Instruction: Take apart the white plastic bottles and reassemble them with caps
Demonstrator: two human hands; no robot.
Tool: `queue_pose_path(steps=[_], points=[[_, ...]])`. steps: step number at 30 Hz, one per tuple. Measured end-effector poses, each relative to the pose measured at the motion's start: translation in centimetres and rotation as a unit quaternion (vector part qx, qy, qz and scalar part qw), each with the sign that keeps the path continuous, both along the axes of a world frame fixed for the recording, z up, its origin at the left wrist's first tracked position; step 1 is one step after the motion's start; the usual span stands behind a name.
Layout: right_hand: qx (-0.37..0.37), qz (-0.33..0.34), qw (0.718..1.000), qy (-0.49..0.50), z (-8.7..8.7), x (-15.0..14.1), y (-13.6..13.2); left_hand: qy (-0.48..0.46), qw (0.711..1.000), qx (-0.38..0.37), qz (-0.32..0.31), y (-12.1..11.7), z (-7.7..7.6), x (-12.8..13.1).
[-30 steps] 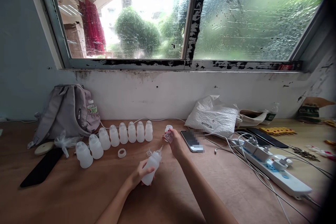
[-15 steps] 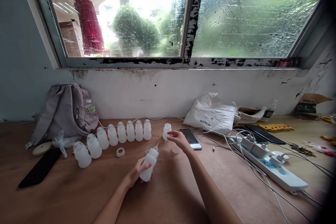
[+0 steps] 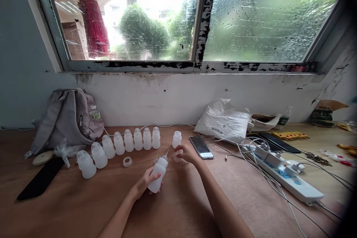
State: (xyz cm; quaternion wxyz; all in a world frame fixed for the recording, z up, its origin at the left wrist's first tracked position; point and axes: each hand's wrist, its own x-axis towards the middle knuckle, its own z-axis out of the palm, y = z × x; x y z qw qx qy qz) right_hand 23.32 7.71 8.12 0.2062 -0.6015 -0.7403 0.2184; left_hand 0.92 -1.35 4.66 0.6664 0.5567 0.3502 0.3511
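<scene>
My left hand (image 3: 143, 185) is wrapped round a translucent white bottle with a pointed nozzle (image 3: 157, 173), tilted a little above the wooden table (image 3: 83, 200). My right hand (image 3: 187, 153) pinches a white ring-shaped collar (image 3: 177, 155) just right of the bottle's tip. A single capless bottle (image 3: 176, 139) stands behind that hand. A small clear cap (image 3: 155, 161) lies beside the nozzle. A row of several capped white bottles (image 3: 119, 148) curves along the table to the left, with a loose ring (image 3: 127, 161) in front of it.
A grey backpack (image 3: 67, 119) leans on the wall at left, with a black phone (image 3: 39, 178) before it. Another phone (image 3: 201, 147), a white plastic bag (image 3: 224, 121), a power strip (image 3: 287, 178) with tangled cables and a yellow part (image 3: 288, 135) lie to the right.
My right hand set a small clear cap down near the lone bottle, then came back toward the held bottle with a white ring in its fingers. The left hand barely moved.
</scene>
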Motion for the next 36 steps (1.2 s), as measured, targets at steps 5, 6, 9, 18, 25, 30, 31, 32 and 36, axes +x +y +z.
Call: queue_pose_path(steps=[5, 6, 9, 18, 25, 30, 31, 32, 36], points=[[-0.004, 0.008, 1.0, 0.006, -0.4, 0.4, 0.2, 0.0, 1.0, -0.002, -0.002, 0.0, 0.0, 0.0], [-0.002, 0.006, 1.0, 0.008, -0.5, 0.5, 0.3, 0.0, 1.0, -0.004, -0.002, 0.0, 0.0, 0.0], [-0.004, -0.001, 1.0, 0.009, -0.8, 0.9, 0.6, -0.001, 1.0, -0.001, -0.001, 0.0, -0.1, 0.0], [-0.036, -0.051, 0.998, -0.007, -0.9, 3.2, 1.1, 0.001, 1.0, -0.007, 0.001, 0.0, -0.1, 0.1], [-0.051, -0.087, 0.994, -0.029, -1.3, 4.1, 1.3, 0.013, 1.0, -0.018, -0.001, -0.1, 0.1, 0.1], [-0.048, -0.104, 0.993, -0.039, -1.0, 3.9, 1.1, 0.021, 1.0, -0.016, -0.004, 0.0, 0.2, 0.1], [-0.042, -0.106, 0.993, -0.039, -0.9, 3.7, 1.0, 0.021, 1.0, -0.016, -0.005, 0.0, 0.1, 0.1], [-0.033, -0.105, 0.993, -0.037, -0.7, 3.5, 0.9, 0.02, 1.0, -0.016, -0.005, 0.0, 0.1, 0.1], [0.002, -0.057, 0.998, -0.015, -0.3, 1.8, 0.5, 0.016, 1.0, -0.015, -0.002, 0.0, 0.1, 0.2]])
